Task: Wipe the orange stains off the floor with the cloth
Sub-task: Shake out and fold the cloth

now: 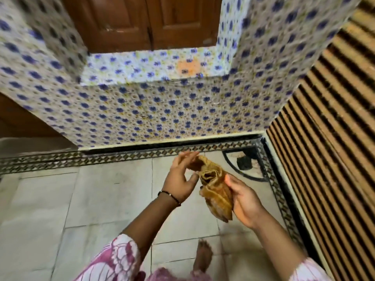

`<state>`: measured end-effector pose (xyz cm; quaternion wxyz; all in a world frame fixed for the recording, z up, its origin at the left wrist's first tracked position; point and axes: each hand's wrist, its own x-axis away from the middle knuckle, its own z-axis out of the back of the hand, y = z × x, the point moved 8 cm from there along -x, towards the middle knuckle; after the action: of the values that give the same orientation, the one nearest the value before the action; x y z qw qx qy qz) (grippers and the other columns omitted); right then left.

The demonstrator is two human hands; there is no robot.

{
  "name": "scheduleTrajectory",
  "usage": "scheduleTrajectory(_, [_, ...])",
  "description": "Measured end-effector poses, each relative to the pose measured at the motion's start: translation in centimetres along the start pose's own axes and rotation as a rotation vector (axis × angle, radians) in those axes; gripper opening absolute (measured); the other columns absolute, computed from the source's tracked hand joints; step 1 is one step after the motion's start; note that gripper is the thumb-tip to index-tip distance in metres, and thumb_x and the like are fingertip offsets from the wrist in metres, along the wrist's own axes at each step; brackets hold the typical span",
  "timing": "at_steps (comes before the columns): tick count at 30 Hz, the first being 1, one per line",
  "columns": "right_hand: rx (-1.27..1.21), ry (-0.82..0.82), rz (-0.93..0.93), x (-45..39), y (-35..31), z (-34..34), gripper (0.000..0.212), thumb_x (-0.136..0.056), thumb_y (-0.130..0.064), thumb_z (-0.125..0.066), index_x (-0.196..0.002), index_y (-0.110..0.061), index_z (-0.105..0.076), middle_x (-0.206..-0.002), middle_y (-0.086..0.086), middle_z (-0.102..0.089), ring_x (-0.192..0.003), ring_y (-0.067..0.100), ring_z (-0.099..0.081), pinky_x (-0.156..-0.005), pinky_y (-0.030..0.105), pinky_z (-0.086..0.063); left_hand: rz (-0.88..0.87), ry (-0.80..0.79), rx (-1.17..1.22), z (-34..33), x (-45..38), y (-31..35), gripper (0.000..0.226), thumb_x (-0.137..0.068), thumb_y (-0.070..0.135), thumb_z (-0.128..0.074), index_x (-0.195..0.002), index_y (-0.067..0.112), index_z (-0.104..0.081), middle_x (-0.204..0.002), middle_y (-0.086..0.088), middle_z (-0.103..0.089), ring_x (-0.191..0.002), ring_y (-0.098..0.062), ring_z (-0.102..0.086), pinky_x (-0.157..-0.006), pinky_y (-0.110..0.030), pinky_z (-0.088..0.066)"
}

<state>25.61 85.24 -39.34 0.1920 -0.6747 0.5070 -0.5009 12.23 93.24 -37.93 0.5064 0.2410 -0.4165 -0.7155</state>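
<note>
A crumpled orange-brown cloth [215,185] hangs in the air between my two hands, above the pale stone floor [81,199]. My right hand [243,201] grips its lower right side. My left hand [180,177] has its fingers spread, fingertips touching the cloth's upper left edge. An orange stain [188,65] lies on a blue-flowered tiled ledge [129,69] in the recess ahead, below a wooden door [146,21]. I see no orange stain on the stone floor.
Blue-flowered tiled walls [162,112] rise in front and on both sides of the recess. A striped brown ribbed panel [324,118] fills the right. A dark patterned border [121,157] edges the floor. My bare foot [203,254] stands below the hands.
</note>
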Motion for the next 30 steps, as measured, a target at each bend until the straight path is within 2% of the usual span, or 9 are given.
scheduleTrajectory(2, [0.01, -0.045, 0.034, 1.8, -1.0, -1.1, 0.04, -0.086, -0.025, -0.045, -0.116, -0.005, -0.062, -0.112, 0.026, -0.065, -0.099, 0.036, -0.064, -0.086, 0.041, -0.053, -0.038, 0.052, -0.015, 1.3, 1.0, 1.8, 0.059, -0.086, 0.013, -0.063, -0.139, 0.026, -0.041, -0.142, 0.002, -0.037, -0.124, -0.002, -0.033, -0.093, 0.006, -0.018])
scheduleTrajectory(5, [-0.054, -0.077, 0.055, 4.3, -2.0, -2.7, 0.041, -0.088, -0.023, -0.044, -0.12, -0.002, -0.059, -0.115, 0.024, -0.064, -0.104, 0.034, -0.064, -0.087, 0.04, -0.054, -0.086, 0.069, 0.027, 3.6, 2.9, 4.5, 0.05, -0.089, 0.014, -0.062, -0.135, 0.023, -0.047, -0.132, 0.006, -0.049, -0.119, -0.002, -0.044, -0.094, -0.002, -0.028])
scheduleTrajectory(9, [-0.079, -0.128, 0.086, 8.7, -1.6, -5.3, 0.046, -0.085, -0.024, -0.045, -0.122, 0.0, -0.057, -0.121, 0.024, -0.061, -0.106, 0.029, -0.063, -0.083, 0.036, -0.055, -0.101, 0.058, 0.067, 6.5, 7.7, 6.4, 0.01, -0.088, 0.012, -0.063, -0.094, 0.019, -0.068, -0.09, 0.012, -0.065, -0.082, 0.01, -0.057, -0.076, -0.01, -0.043])
scheduleTrajectory(13, [-0.024, -0.153, 0.091, 13.4, -0.2, -7.1, 0.042, -0.085, -0.026, -0.047, -0.119, -0.005, -0.061, -0.116, 0.021, -0.065, -0.106, 0.032, -0.063, -0.085, 0.041, -0.054, -0.113, 0.132, 0.001, 9.0, 12.4, 8.0, 0.016, -0.089, 0.022, -0.061, -0.074, 0.028, -0.06, -0.074, 0.01, -0.064, -0.072, -0.007, -0.061, -0.068, -0.023, -0.049])
scheduleTrajectory(17, [0.304, -0.116, 0.264, 18.2, -0.7, -9.2, 0.033, -0.08, -0.04, -0.063, -0.109, -0.024, -0.066, -0.111, 0.001, -0.068, -0.111, 0.021, -0.058, -0.09, 0.043, -0.045, -0.217, 0.158, -0.176, 9.9, 17.2, 12.2, 0.011, -0.089, 0.029, -0.058, -0.078, 0.027, -0.06, -0.073, 0.013, -0.061, -0.07, -0.008, -0.058, -0.066, -0.027, -0.05])
scheduleTrajectory(20, [0.6, -0.04, 0.289, 20.5, -0.3, -10.6, 0.027, -0.084, -0.029, -0.068, -0.108, -0.036, -0.058, -0.107, -0.01, -0.065, -0.105, 0.01, -0.056, -0.089, 0.035, -0.046, -0.273, 0.134, -0.336, 9.6, 19.9, 15.0, 0.009, -0.089, 0.03, -0.057, -0.08, 0.029, -0.056, -0.077, 0.01, -0.06, -0.075, -0.012, -0.058, -0.069, -0.031, -0.051])
scheduleTrajectory(24, [0.823, 0.151, 0.363, 20.9, 0.1, -9.9, 0.021, -0.082, -0.014, -0.062, -0.095, -0.03, -0.06, -0.09, -0.002, -0.067, -0.088, 0.018, -0.063, -0.077, 0.039, -0.054, -0.347, 0.092, -0.429, 9.6, 22.1, 17.7, 0.01, -0.091, 0.025, -0.055, -0.091, 0.017, -0.061, -0.09, -0.003, -0.064, -0.081, -0.018, -0.058, -0.075, -0.033, -0.051])
scheduleTrajectory(27, [0.948, 0.212, 0.41, 21.9, 0.0, -9.0, 0.014, -0.086, -0.013, -0.059, -0.091, -0.026, -0.06, -0.084, -0.001, -0.065, -0.075, 0.017, -0.062, -0.058, 0.03, -0.049, -0.411, 0.121, -0.482, 10.4, 23.7, 19.2, 0.012, -0.092, 0.024, -0.055, -0.095, 0.016, -0.062, -0.093, -0.002, -0.064, -0.083, -0.018, -0.057, -0.075, -0.032, -0.049])
scheduleTrajectory(30, [1.007, 0.234, 0.424, 22.7, -1.2, -7.5, 0.012, -0.085, -0.008, -0.057, -0.084, -0.018, -0.064, -0.079, 0.005, -0.067, -0.074, 0.019, -0.064, -0.062, 0.033, -0.054, -0.421, 0.171, -0.535, 12.2, 24.3, 20.3, 0.014, -0.092, 0.027, -0.056, -0.098, 0.016, -0.063, -0.095, 0.001, -0.062, -0.087, -0.016, -0.056, -0.074, -0.028, -0.046])
